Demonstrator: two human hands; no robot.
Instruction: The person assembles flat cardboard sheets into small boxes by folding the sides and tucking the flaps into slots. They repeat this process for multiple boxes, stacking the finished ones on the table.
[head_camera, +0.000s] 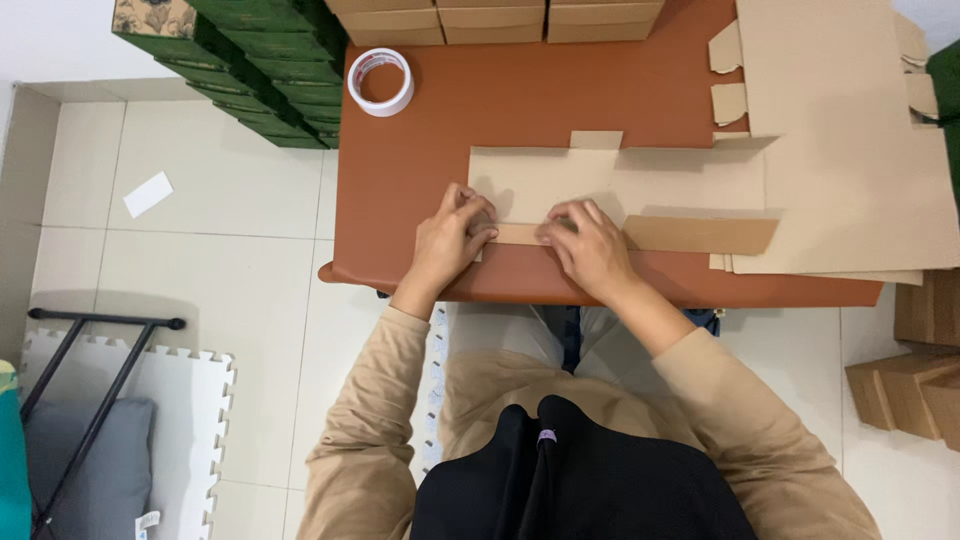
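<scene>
Both hands — left hand (452, 235) and right hand (590, 245) — press a flat cardboard blank (620, 185) on the brown surface (520, 90), fingers pinching its folded near flap (515, 234). Creasing seems underway; next this needs even pressure along the fold — tape roll (381, 82) lies apart.

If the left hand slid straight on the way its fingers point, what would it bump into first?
The left hand points up and to the right across the flat cardboard sheet. Going on, it would likely run over that sheet's bare surface and meet the small tab at its far edge, though the exact line is uncertain.
</scene>
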